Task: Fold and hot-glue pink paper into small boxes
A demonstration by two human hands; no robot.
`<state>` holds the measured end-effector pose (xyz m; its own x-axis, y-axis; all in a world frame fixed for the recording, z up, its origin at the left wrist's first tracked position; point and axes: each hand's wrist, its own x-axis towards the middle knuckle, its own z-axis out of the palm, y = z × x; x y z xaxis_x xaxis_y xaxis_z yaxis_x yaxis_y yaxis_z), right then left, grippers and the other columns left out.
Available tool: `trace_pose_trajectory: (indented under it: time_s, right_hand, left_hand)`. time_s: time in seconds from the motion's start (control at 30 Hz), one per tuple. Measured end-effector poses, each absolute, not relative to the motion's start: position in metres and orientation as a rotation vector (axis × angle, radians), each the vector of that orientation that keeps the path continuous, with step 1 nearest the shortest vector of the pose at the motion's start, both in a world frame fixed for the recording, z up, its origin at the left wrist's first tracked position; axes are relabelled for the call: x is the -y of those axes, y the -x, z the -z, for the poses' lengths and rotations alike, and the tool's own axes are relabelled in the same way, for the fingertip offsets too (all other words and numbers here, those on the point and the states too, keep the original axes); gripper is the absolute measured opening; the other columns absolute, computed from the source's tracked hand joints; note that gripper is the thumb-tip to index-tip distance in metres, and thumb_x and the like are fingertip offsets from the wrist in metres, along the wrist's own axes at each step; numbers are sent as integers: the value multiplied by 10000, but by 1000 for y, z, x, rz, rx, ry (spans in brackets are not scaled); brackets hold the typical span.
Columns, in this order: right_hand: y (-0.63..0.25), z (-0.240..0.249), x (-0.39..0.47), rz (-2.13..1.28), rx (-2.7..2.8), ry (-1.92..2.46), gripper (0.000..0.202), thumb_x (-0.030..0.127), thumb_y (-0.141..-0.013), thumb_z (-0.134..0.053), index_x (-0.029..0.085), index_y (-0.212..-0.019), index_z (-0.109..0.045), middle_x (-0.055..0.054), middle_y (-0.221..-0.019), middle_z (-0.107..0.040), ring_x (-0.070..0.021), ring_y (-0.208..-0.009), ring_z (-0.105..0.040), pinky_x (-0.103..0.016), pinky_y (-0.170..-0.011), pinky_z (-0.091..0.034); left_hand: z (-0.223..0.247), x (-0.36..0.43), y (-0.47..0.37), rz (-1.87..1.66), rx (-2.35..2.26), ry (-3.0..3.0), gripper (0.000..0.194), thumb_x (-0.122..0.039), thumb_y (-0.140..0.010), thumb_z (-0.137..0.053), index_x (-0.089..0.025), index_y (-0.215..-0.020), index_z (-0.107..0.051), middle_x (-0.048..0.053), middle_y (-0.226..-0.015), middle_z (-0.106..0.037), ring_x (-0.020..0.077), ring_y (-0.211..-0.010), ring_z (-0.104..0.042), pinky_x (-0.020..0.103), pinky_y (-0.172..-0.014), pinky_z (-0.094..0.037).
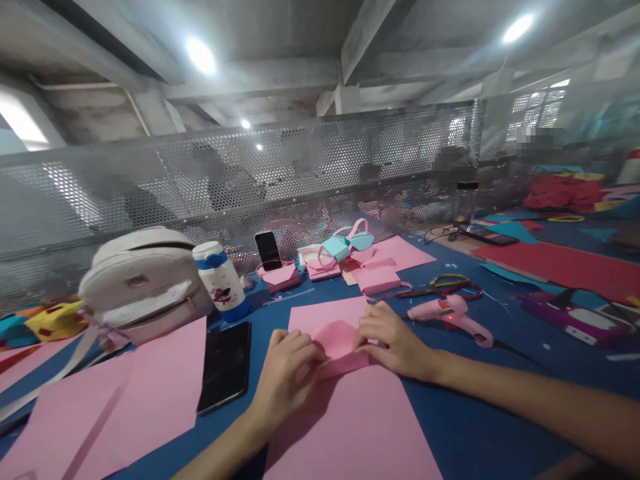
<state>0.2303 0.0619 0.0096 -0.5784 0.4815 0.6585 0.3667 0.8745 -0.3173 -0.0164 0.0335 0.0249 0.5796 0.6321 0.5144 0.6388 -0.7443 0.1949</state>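
A folded piece of pink paper [345,365] stands partly raised between my hands, over a large flat pink sheet [350,427]. My left hand [293,373] is closed on its left end, fingers curled and thumb partly hidden. At its right end my right hand [387,339] pinches the paper between thumb and fingers. Just right of that hand lies a pink hot glue gun [450,313] with a small red light. Scissors [445,288] with yellow and red handles rest behind the glue gun.
On the left are a black tablet [226,367], more pink sheets [125,400], a white bottle [220,283] and a pale backpack [145,283]. Small paper bags [380,280] and a phone [269,250] stand behind. A purple case [575,317] and red sheet [560,267] lie right. A perforated metal screen [300,173] borders the back.
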Motion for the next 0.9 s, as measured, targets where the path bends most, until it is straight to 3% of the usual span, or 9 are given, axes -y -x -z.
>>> trace_pose_trajectory:
  time_s: [0.37,0.6,0.9]
  right_hand:
    - [-232,-8,-62,-214,2250,585,151,171,-955,-594,187,-812,-642,8,-735,-630,-176,-778,-493,-329,-785,-308]
    - [-232,-9,-61,-215,2255,552,152,148,-949,-580,183,-809,-627,5,-740,-622,-175,-777,-488,-327,-774,-304]
    - [-232,-7,-61,-215,2246,555,238,269,-1006,-521,186,-815,-639,-4,-736,-642,-177,-767,-500,-335,-761,-313]
  left_hand:
    - [-29,-40,24,889,994,2868,154,-87,-899,-587,-206,-811,-632,-39,-795,-726,150,-688,-563,336,-710,-267]
    - [-27,-43,25,894,961,2847,129,-170,-920,-620,-210,-798,-635,-45,-762,-721,144,-653,-554,334,-703,-267]
    - [-26,-41,25,889,959,2831,130,-142,-919,-602,-207,-807,-617,-37,-778,-721,151,-673,-567,333,-713,-267]
